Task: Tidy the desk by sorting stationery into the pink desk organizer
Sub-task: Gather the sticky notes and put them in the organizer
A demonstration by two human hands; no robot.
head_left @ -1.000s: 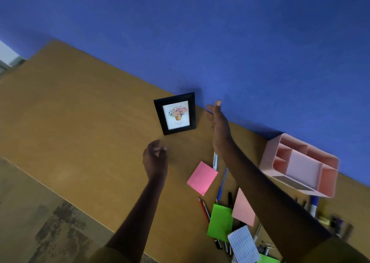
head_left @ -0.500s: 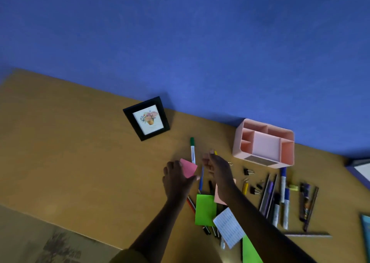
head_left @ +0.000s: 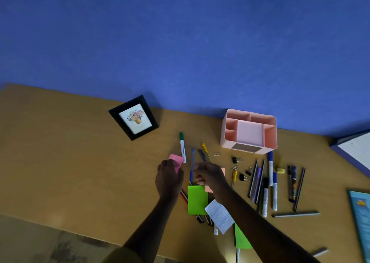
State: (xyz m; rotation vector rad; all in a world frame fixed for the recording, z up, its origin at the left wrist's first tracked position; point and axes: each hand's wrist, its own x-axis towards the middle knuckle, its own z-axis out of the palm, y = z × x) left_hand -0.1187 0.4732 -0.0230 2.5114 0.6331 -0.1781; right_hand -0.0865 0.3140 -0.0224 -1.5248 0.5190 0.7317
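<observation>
The left hand (head_left: 169, 177) grips a pink square sticky note (head_left: 176, 160) on the brown wooden table (head_left: 70, 162). The right hand (head_left: 210, 175) has curled fingers beside a blue pen (head_left: 192, 165); whether it holds anything I cannot tell. The pink plastic desk organizer (head_left: 268, 148) stands by the blue wall (head_left: 180, 42), its compartments unfilled.

We are looking at a study corner, in a home or a small office (we cannot tell which). A wooden counter (head_left: 60, 162) meets a plain blue wall (head_left: 180, 42). On it stand a small framed flower print (head_left: 133, 117) and a pink desk organizer (head_left: 225, 142), and pens (head_left: 270, 182), sticky notes (head_left: 197, 201) and binder clips (head_left: 236, 159) lie scattered about.
</observation>
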